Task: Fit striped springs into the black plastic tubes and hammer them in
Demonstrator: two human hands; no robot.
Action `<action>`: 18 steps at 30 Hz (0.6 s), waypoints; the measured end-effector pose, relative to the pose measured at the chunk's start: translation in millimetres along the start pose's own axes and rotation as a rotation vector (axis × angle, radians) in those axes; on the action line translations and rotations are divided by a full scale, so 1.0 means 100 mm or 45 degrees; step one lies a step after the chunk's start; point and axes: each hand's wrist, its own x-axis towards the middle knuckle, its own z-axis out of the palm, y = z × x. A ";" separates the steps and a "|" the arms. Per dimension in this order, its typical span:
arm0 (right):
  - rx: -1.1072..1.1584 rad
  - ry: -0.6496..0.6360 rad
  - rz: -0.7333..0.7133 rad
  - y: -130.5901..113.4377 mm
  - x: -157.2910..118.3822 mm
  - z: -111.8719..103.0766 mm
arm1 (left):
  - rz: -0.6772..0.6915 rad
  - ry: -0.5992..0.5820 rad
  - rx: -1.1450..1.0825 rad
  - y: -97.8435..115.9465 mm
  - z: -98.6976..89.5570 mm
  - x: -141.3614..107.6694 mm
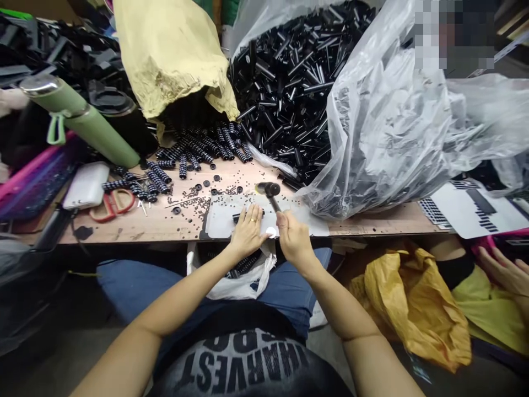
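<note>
My right hand (294,236) is closed around the handle of a hammer (270,190), whose dark head is raised over the white board (219,207) at the table's front edge. Flat on that board lies my left hand (249,226), its fingers stretched out across a short black tube (237,218). Most of the tube is hidden under the fingers. Near my left thumb is a small white round spot (271,232). Tiny dark rings (194,207) are scattered left of the board, with several larger black discs (214,192) among them.
Behind the board, a clear plastic bag (372,138) spills black tubes (285,99). Ribbed black rods (198,146) lie under a yellow sack (173,55). Red-handled scissors (111,205) and a green bottle (95,124) are at left. A white bag (231,289) sits on my lap. Another person's hand (504,273) is at right.
</note>
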 end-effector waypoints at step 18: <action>-0.431 -0.285 0.075 0.13 0.23 0.26 | -0.084 -0.027 -0.173 -0.08 -0.20 0.01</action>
